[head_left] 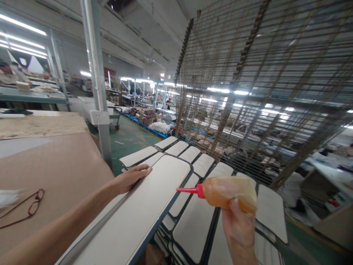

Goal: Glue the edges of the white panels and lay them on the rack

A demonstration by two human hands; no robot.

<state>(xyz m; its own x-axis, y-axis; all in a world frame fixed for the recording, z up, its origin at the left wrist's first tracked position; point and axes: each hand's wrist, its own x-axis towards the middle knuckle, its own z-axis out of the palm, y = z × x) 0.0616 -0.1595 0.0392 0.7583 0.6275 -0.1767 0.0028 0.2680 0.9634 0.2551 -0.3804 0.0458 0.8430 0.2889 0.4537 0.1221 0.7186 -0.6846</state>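
A long cream panel (154, 191) with dark edges and rounded corners lies slanted in front of me. My left hand (135, 176) grips its left edge, fingertips resting on the top face and the thumb out of sight. In my right hand (239, 224) is a squeeze bottle (228, 191) of amber liquid, probably glue, with a red cap and a thin red nozzle. The bottle lies on its side, its nozzle tip pointing left at the panel's right edge; whether it touches I cannot tell. Beneath and beyond are several similar cream panels (195, 224) in stacked rows.
A tall wire rack (248, 73) leans on the right, behind the panels. To the left is a brown-topped table (68, 158) with red-framed glasses (35, 204) on it. A metal post (99, 84) carrying a socket box stands beyond. Farther off, blue pallets (138, 125) hold piled goods.
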